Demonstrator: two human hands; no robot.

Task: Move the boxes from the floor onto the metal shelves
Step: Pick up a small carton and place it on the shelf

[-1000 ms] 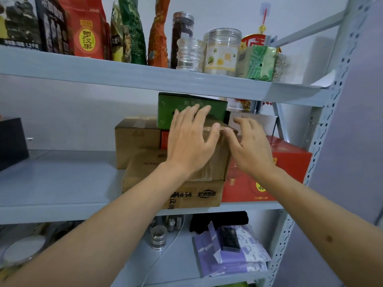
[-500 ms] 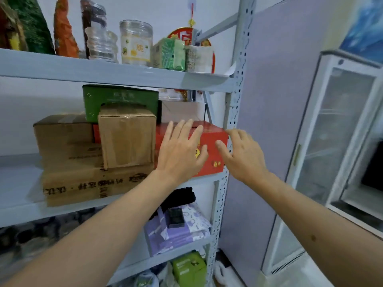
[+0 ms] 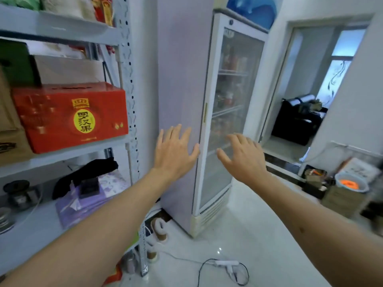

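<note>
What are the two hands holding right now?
Nothing. The left hand and the right hand are both open with fingers spread, held in the air in front of the glass-door fridge, gripping no box.

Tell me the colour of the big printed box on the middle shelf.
Red box, with a yellow oval label bearing dark characters; the head view shows it.

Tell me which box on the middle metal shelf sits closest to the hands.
The glossy red box with the yellow round label; the green box sits farther left.
</note>
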